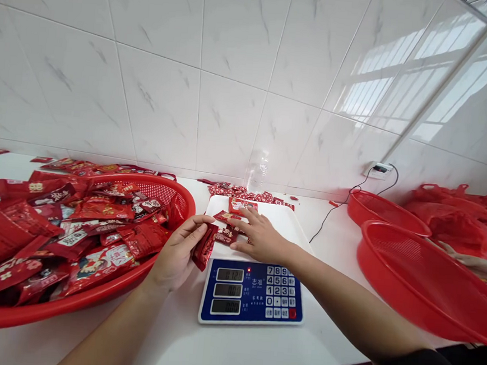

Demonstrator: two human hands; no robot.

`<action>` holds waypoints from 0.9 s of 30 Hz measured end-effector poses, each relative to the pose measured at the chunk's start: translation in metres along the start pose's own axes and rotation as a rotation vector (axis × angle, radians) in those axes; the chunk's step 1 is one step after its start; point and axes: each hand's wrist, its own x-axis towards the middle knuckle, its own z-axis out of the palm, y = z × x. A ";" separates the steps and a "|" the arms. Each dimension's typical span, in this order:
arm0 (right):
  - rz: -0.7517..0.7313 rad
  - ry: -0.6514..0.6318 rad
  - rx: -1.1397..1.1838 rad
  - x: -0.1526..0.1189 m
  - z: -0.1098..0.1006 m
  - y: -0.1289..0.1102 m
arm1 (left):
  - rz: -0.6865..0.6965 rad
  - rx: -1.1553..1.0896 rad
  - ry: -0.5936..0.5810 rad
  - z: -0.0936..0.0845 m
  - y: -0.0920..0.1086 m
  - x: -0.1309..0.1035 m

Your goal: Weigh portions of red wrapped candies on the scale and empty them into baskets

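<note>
My left hand (181, 252) is closed around a red snack packet (204, 248), held just off the left edge of a white digital scale (283, 219). Over the scale's pan, my right hand (260, 234) has its fingers spread, resting on or just above several red packets; whether it grips one I cannot see. Among these lie a dark red packet (226, 234) with white characters and a brighter red packet (241, 205) farther back. The blue panel (254, 293) faces me with three small displays and a keypad.
At left stands a red plastic basket (186, 195) heaped with packets. Small red packets (242, 192) and a clear plastic bottle (258, 172) are by the tiled wall. To the right are red baskets (413, 274), red plastic bags (460, 211), a power cord (329, 217) and another person's hand (473, 265).
</note>
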 end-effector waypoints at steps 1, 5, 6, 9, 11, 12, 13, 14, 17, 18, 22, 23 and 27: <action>-0.024 -0.024 0.010 0.005 0.005 0.000 | 0.002 0.000 -0.001 0.000 0.000 0.000; -0.103 -0.108 0.027 0.022 0.019 0.004 | 0.006 0.002 -0.016 0.001 0.001 0.000; -0.129 -0.108 0.026 0.024 0.021 0.006 | 0.008 0.003 -0.019 0.001 0.001 0.000; -0.181 -0.046 0.010 0.025 0.022 0.010 | 0.007 0.002 -0.016 0.001 0.001 -0.001; -0.190 0.011 -0.010 0.024 0.021 0.012 | 0.004 0.008 -0.010 0.001 0.001 -0.001; -0.189 0.036 -0.020 0.024 0.021 0.012 | 0.001 0.011 -0.010 0.001 0.001 -0.001; -0.183 0.056 -0.029 0.023 0.021 0.013 | -0.002 0.012 -0.012 0.001 0.002 -0.002; -0.171 0.071 -0.036 0.024 0.022 0.013 | -0.006 0.013 -0.015 0.001 0.002 -0.002; -0.125 0.100 -0.053 0.027 0.023 0.014 | -0.015 0.009 -0.023 0.000 0.002 -0.001; -0.108 0.117 -0.054 0.028 0.023 0.015 | -0.017 0.009 -0.022 0.000 0.001 -0.001; -0.022 0.253 -0.006 0.033 0.015 0.022 | -0.018 0.008 -0.005 0.000 0.002 -0.001; 0.002 0.303 0.019 0.033 0.011 0.025 | -0.020 0.007 0.000 0.000 0.003 -0.001; 0.143 0.521 0.104 0.023 -0.019 0.052 | -0.033 -0.006 0.012 0.002 0.005 -0.002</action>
